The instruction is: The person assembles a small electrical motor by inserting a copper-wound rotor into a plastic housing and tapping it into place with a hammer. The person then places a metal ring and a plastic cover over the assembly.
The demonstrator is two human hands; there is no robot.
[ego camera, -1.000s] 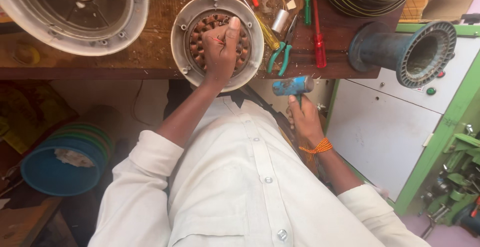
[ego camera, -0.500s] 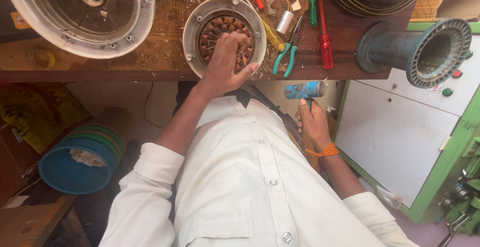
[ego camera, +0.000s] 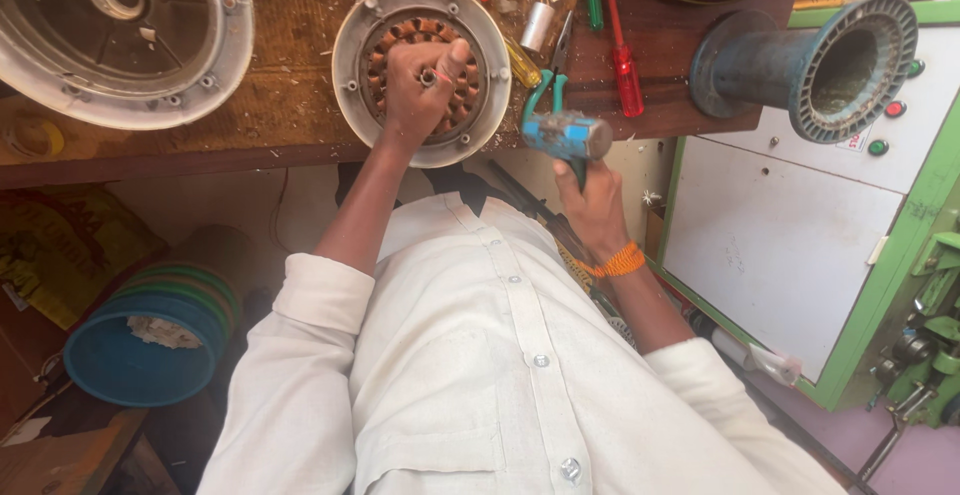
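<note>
My left hand (ego camera: 418, 90) rests on a round motor stator (ego camera: 352, 50) with copper windings, which lies on the wooden bench. Its fingers pinch a small metal pin upright over the stator's middle. My right hand (ego camera: 592, 198) grips the handle of a hammer (ego camera: 566, 137) with a worn blue head. The hammer head hangs just off the bench's front edge, to the right of the stator and apart from it. An orange band circles my right wrist.
A large white round housing (ego camera: 190, 65) lies at the bench's left. Green-handled pliers (ego camera: 545, 83), red screwdrivers (ego camera: 624, 63) and a small capacitor (ego camera: 537, 25) sit right of the stator. A blue-grey spool (ego camera: 800, 60) tops a white-and-green cabinet (ego camera: 780, 245). A blue tub (ego camera: 140, 350) stands below left.
My right hand has lifted the hammer up towards the bench edge. My left hand has gone from lying flat on the windings to pinching the pin at the centre.
</note>
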